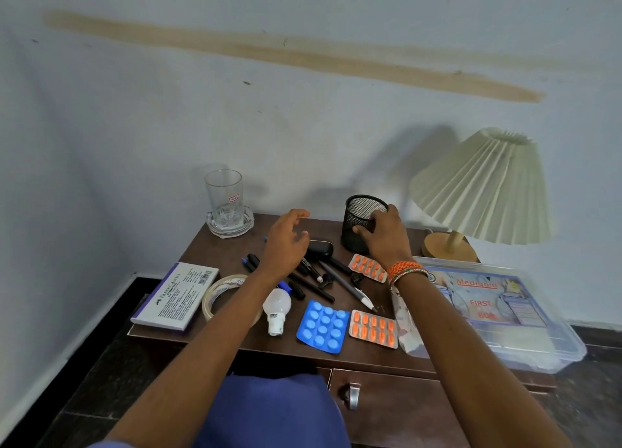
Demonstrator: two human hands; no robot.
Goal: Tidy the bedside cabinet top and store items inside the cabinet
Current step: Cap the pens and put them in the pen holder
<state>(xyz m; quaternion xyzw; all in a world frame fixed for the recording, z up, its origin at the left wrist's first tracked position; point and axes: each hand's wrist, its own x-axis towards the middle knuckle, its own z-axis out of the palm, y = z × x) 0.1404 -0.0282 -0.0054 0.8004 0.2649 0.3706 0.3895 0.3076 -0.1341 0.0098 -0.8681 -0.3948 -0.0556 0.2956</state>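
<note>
My right hand (383,235) grips the black mesh pen holder (361,217), which stands upright at the back of the brown cabinet top (235,338). My left hand (286,242) hovers with relaxed fingers, holding nothing, over a heap of black pens and markers (316,281). A small black case (319,248) lies just right of that hand. Nearer me lie a white bulb (276,308), a blue pill strip (322,326) and two orange pill strips (373,329) (367,267). At the left are a tape roll (218,294) and a white Faber-Castell box (176,296).
A glass (225,197) stands in a glass ashtray (247,221) at the back left. A lamp with a pleated shade (484,188) is at the back right. A clear first aid box (505,316) overhangs the right edge. The cabinet drawer handle (351,395) is below.
</note>
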